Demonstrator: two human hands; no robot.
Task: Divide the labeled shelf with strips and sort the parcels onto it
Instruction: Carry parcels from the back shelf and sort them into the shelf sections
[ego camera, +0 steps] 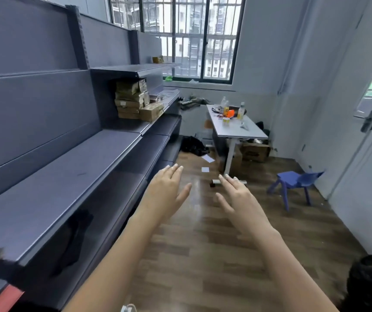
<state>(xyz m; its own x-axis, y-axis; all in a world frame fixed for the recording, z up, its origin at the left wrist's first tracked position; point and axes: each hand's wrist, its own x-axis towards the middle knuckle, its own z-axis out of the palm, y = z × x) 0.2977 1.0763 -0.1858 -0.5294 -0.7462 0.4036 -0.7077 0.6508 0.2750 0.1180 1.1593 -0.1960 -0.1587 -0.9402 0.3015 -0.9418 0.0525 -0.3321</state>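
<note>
- Two hands reach forward over the wood floor [203, 248]: left hand [165, 192] and right hand [240, 200], fingers straight and spread wide, holding nothing.
- Just left of the left fingertips runs the grey shelf [68, 176].
- Well beyond those fingertips, brown parcels [133, 101] are stacked on that shelf.
- Beyond the right fingertips stands a white table [248, 129].

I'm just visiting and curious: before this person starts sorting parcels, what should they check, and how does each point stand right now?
1. Both hands free: ok. The left hand and right hand are spread and hold nothing.
2. Near shelf has bare room: ok.
3. Divider strips fitted on it: not ok, none visible.
4. Shelf labels readable: cannot tell.
5. Parcels located: ok, brown parcels are stacked at the far end of the shelving.
6. Walking path: not ok, papers lie on the floor.
</note>
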